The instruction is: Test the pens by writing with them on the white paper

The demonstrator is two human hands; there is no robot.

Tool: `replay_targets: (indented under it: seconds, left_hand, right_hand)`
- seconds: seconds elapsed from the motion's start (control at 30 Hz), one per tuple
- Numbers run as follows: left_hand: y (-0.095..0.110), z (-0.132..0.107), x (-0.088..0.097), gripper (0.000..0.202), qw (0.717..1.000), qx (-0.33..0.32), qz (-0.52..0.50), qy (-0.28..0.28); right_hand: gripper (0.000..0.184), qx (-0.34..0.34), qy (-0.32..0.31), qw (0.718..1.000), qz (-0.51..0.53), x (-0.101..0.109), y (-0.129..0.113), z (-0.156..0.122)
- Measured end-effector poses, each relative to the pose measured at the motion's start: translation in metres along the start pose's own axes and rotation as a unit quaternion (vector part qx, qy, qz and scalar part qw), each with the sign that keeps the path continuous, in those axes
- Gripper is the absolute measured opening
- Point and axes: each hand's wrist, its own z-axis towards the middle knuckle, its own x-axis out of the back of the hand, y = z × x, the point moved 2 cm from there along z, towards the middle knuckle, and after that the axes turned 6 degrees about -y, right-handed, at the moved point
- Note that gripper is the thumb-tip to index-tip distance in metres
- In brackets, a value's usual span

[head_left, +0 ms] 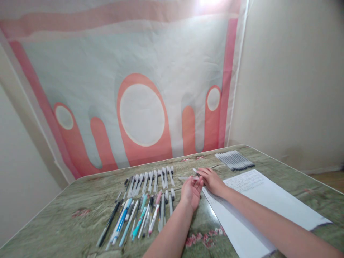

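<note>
My left hand [191,193] is turned palm up, its fingers curled round a translucent pen barrel [184,178] that sticks out to the left. Close beside it, my right hand [212,182] pinches a small white-and-black pen part [196,172], which looks like a cap. The fingertips of both hands nearly meet, and the inner ends of the pieces are hidden. Left of the hands lies a row of clear pens with white caps [150,179]. Nearer to me is a row of mixed pens, among them a blue-and-white pen [120,225] and a turquoise pen [139,223].
White paper [258,208] with handwriting lies under my right wrist and forearm. Several slim pen refills or barrels with dark ends [234,159] are lined up at the back right. The marble-patterned table [59,225] meets a pink-and-white patterned hanging [177,53] behind.
</note>
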Motion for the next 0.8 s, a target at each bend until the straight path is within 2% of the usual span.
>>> replay_targets:
  seconds: [0.13,0.33,0.6,0.8]
  left_hand:
    - [-0.0032,-0.0008,-0.0005,0.004,1.000,-0.007,0.014,0.017]
    - [-0.0050,0.0015,0.0012,0.007,0.999,-0.014,0.038,0.026]
    - [-0.0047,0.0020,0.0016,0.008,0.998,-0.025,0.059,0.007]
    - [-0.0053,0.0037,0.0035,0.008,0.998,-0.034,0.060,-0.002]
  right_hand:
    - [0.038,0.003,-0.015,1.000,-0.013,0.0021,-0.0024,0.0000]
    - [0.029,-0.011,0.008,1.000,0.012,0.0034,-0.0035,-0.0013]
    - [0.013,-0.054,0.019,0.998,0.001,0.0050,-0.0018,-0.0026]
    - [0.016,-0.064,0.022,0.998,0.008,0.0057,-0.0014,-0.0027]
